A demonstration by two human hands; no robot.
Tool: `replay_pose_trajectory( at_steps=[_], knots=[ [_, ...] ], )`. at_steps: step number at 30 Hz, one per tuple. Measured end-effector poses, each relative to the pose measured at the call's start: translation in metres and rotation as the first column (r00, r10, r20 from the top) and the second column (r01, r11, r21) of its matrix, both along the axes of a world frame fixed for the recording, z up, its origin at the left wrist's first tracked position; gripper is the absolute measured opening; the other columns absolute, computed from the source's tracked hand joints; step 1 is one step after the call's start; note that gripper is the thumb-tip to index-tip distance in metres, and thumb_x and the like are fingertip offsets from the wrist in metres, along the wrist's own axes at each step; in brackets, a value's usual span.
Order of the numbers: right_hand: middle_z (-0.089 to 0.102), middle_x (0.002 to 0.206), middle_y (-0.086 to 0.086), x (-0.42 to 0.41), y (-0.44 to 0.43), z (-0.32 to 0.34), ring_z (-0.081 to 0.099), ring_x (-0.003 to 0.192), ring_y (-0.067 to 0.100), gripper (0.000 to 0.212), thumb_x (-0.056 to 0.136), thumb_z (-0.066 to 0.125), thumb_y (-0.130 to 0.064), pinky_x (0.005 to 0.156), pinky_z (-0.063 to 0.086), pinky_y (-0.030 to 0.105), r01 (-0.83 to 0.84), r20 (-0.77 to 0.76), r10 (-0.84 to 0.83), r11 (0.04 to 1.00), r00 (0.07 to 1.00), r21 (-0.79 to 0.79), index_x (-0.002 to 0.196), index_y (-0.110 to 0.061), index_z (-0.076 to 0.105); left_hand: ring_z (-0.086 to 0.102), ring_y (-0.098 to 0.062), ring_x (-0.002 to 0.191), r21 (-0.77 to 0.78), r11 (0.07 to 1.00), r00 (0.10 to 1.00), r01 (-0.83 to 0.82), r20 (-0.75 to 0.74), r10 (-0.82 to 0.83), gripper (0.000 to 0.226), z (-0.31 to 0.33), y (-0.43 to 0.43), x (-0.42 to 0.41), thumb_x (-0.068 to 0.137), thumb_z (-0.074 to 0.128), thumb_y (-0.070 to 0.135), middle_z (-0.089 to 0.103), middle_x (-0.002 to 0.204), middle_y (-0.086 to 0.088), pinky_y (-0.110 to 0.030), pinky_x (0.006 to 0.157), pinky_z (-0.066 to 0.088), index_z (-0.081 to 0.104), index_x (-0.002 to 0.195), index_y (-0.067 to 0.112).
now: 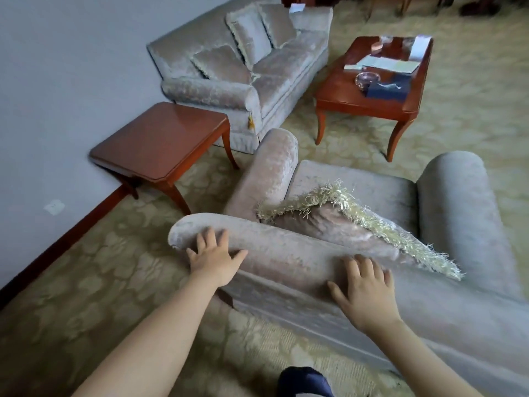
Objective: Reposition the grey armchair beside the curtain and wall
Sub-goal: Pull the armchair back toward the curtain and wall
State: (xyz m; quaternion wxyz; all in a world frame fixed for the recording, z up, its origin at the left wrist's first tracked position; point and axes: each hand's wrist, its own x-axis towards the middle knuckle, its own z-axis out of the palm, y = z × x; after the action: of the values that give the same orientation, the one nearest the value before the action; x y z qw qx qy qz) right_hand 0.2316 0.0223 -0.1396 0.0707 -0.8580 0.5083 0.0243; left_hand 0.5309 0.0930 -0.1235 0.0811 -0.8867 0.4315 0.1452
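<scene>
The grey armchair stands just in front of me, seen from behind its backrest. A fringed cushion leans inside against the back. My left hand rests flat on the left end of the backrest top, fingers spread. Further right, my right hand presses flat against the upper rear of the backrest, fingers straight. The grey wall runs along the left. No curtain is in view.
A square wooden side table stands by the wall, close to the armchair's left arm. Behind it sits a grey sofa with cushions. A wooden coffee table carrying papers and a glass ashtray stands ahead. Patterned carpet lies left of the chair.
</scene>
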Motion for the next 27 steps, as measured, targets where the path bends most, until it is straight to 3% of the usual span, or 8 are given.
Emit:
replay_pose_trajectory(
  at_steps=[4,9,13,16,19,24,27],
  knots=[
    [0.04,0.141,0.011,0.075,-0.005,0.008,0.031,0.135,0.032,0.068,0.088,0.034,-0.064,0.11,0.021,0.051,-0.071,0.068,0.069,0.997,0.995,0.016,0.137,-0.017,0.038,0.0,-0.031,0.143,-0.018,0.998,0.999,-0.054,0.008,0.054,0.077,-0.003,-0.001,0.058,0.087,0.021,0.072,-0.001,0.158,-0.007,-0.056,0.111,0.014,0.008,0.149,0.029],
    [0.032,0.147,0.015,0.213,-0.014,0.009,0.022,0.14,0.034,0.09,0.076,0.037,-0.072,0.113,0.017,0.052,-0.313,0.124,0.307,0.949,0.944,0.038,0.144,-0.014,0.027,0.006,-0.029,0.143,-0.043,0.994,0.986,-0.097,-0.138,0.091,0.09,-0.015,-0.007,0.116,0.078,0.02,0.082,-0.001,0.158,-0.003,-0.048,0.109,0.021,0.004,0.149,0.031],
    [0.013,0.156,0.016,0.313,-0.003,0.005,0.011,0.143,0.037,0.104,0.072,0.054,-0.069,0.113,0.012,0.058,-0.455,0.081,0.448,0.876,0.89,0.158,0.148,-0.012,0.013,0.031,-0.024,0.134,-0.212,0.973,0.967,-0.092,-0.252,0.037,0.073,-0.03,0.006,0.15,0.091,0.036,0.062,0.022,0.153,-0.003,-0.035,0.098,0.035,0.013,0.15,0.026],
    [0.02,0.155,0.01,0.359,-0.01,-0.003,0.017,0.142,0.035,0.107,0.068,0.059,-0.07,0.112,0.019,0.057,-0.517,0.066,0.516,0.831,0.854,0.207,0.149,-0.017,0.014,0.038,-0.02,0.131,-0.305,0.945,0.913,-0.117,-0.408,-0.019,0.061,-0.039,0.008,0.169,0.097,0.038,0.045,0.029,0.15,-0.003,-0.025,0.095,0.033,0.017,0.149,0.021],
    [0.038,0.146,0.001,0.38,-0.023,-0.007,0.033,0.134,0.026,0.099,0.061,0.059,-0.074,0.108,0.03,0.048,-0.608,0.086,0.604,0.768,0.792,0.202,0.142,-0.023,0.031,0.047,-0.014,0.116,-0.422,0.879,0.851,-0.221,-0.524,-0.038,0.048,-0.048,0.008,0.173,0.099,0.039,0.032,0.042,0.138,-0.004,-0.019,0.09,0.034,0.03,0.143,0.016],
    [0.037,0.146,-0.008,0.384,-0.037,-0.02,0.027,0.137,0.02,0.09,0.064,0.052,-0.075,0.111,0.024,0.045,-0.647,0.156,0.63,0.717,0.761,0.259,0.139,-0.029,0.033,0.047,0.004,0.099,-0.5,0.727,0.729,-0.471,-0.684,0.003,0.033,-0.06,0.007,0.168,0.1,0.037,0.026,0.045,0.123,0.004,-0.001,0.077,0.037,0.042,0.131,0.015],
    [0.047,0.136,-0.007,0.398,-0.05,-0.014,0.036,0.131,0.018,0.079,0.069,0.049,-0.071,0.108,0.029,0.045,-0.699,0.179,0.699,0.59,0.693,0.404,0.134,-0.028,0.04,0.054,-0.013,0.103,-0.496,0.523,0.63,-0.693,-0.77,0.103,0.018,-0.065,-0.001,0.161,0.099,0.039,0.018,0.052,0.115,-0.002,-0.018,0.085,0.046,0.049,0.114,0.016]
  ],
)
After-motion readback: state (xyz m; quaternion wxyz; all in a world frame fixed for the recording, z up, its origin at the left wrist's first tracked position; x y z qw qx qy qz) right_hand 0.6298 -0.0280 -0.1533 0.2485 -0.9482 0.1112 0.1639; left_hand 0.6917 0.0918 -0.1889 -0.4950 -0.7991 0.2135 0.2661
